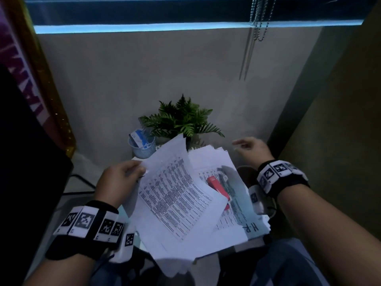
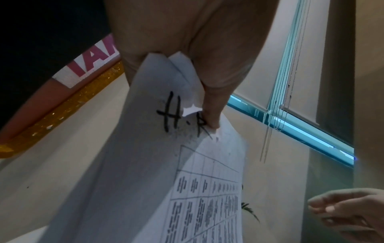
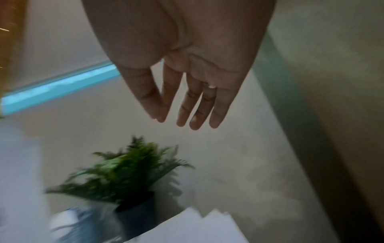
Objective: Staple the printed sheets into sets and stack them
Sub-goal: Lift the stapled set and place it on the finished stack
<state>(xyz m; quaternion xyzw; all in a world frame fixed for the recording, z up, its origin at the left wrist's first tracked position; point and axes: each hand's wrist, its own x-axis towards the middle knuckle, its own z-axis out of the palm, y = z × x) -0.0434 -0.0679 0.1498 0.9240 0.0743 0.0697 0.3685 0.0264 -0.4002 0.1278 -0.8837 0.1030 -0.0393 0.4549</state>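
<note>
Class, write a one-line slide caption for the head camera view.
Left hand lifts printed sheets by a corner while the open right hand hovers beyond the paper pile and red stapler.

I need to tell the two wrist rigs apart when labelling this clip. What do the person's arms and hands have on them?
Both forearms are bare, with no sleeves showing. The left hand and the right hand wear no gloves. Each wrist carries a black strap ringed with white square tiles printed with black-and-white coded patterns. A thin dark cable hangs below the left wrist. The right wrist view seems to show a ring.
</note>
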